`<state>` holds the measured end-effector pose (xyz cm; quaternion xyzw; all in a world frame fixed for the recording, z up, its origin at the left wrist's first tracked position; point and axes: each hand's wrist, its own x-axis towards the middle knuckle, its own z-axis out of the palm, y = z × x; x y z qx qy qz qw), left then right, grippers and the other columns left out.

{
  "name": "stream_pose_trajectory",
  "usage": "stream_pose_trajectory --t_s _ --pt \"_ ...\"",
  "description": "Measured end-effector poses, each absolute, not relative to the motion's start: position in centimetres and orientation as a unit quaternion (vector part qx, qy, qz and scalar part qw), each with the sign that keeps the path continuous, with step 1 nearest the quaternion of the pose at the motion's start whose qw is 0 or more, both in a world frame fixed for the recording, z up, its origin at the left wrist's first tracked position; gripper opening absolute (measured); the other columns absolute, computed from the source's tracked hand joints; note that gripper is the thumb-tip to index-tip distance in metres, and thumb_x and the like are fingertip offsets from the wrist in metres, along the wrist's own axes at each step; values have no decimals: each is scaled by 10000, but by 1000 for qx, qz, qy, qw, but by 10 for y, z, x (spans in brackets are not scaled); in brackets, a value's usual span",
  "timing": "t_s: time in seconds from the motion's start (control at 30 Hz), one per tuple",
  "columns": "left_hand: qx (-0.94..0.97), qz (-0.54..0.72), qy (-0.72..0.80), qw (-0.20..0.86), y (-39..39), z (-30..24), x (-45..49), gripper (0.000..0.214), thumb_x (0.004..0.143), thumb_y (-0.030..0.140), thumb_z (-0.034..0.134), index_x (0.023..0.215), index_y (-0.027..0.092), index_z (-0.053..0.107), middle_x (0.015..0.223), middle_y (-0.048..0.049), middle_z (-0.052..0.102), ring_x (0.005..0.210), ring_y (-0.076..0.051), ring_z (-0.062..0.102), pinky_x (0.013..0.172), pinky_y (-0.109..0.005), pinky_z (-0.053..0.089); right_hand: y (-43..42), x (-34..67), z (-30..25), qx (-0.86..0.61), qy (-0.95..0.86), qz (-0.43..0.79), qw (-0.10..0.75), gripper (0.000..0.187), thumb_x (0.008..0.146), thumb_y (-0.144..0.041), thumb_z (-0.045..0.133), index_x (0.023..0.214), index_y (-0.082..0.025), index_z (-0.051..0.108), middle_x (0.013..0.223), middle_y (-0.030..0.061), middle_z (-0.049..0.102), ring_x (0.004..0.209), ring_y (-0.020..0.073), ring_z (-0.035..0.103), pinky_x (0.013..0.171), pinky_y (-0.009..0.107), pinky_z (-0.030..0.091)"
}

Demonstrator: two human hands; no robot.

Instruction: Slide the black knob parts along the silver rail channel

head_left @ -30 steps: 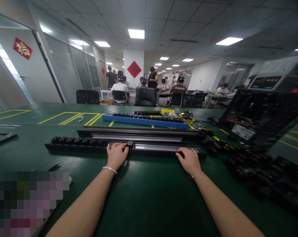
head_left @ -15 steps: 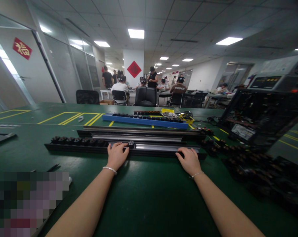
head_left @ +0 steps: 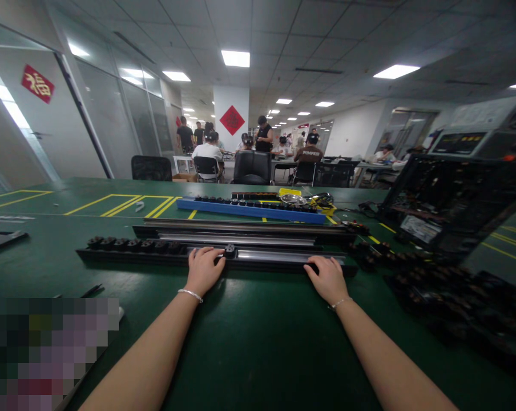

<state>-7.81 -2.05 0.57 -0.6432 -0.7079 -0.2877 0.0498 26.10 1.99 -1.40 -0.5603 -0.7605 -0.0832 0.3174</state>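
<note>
Evidently, the long black channel rail (head_left: 279, 266) is lying crosswise in front of the person, its straight walls flanking a smooth, shining metallic strip (head_left: 279, 256). A row of dark, knobby round components (head_left: 133, 245) is filling its left end, while one single round component (head_left: 230, 251) is sitting apart near the middle, showing a paler top face.

The left hand (head_left: 204, 271) is bending over the rail, thumb set a little away from the curled fingers; its fingertips are reaching the left side of the single component, though whether the grip is pinching it cannot be told. The right hand (head_left: 326, 277) is resting on the rail near its right end, fingers bent over the near edge; how tightly that grip is closing cannot be told.

A second dark rail (head_left: 241, 226) is lying just behind, and beyond it a blue tray (head_left: 249, 212) is carrying further dark parts. At right, a loose heap of black parts (head_left: 446, 302) is spreading over the green, faintly glossy tabletop (head_left: 262, 342), which is bearing yellow line markings (head_left: 116, 196). Farther back, several people are working at white tables beneath ceiling panel lights (head_left: 236, 58).
</note>
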Motion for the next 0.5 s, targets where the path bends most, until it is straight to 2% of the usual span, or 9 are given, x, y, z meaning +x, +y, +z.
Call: stream_pose_trajectory --t_s 0.5 --pt "-654 -286 -699 47 -20 4 -80 307 822 361 471 1045 281 666 1095 -56 675 1159 -223 505 1070 -490 204 18 260 -12 -566 -762 -76 305 264 854 -387 410 872 -215 609 999 52 670 951 211 585 1001 474 262"
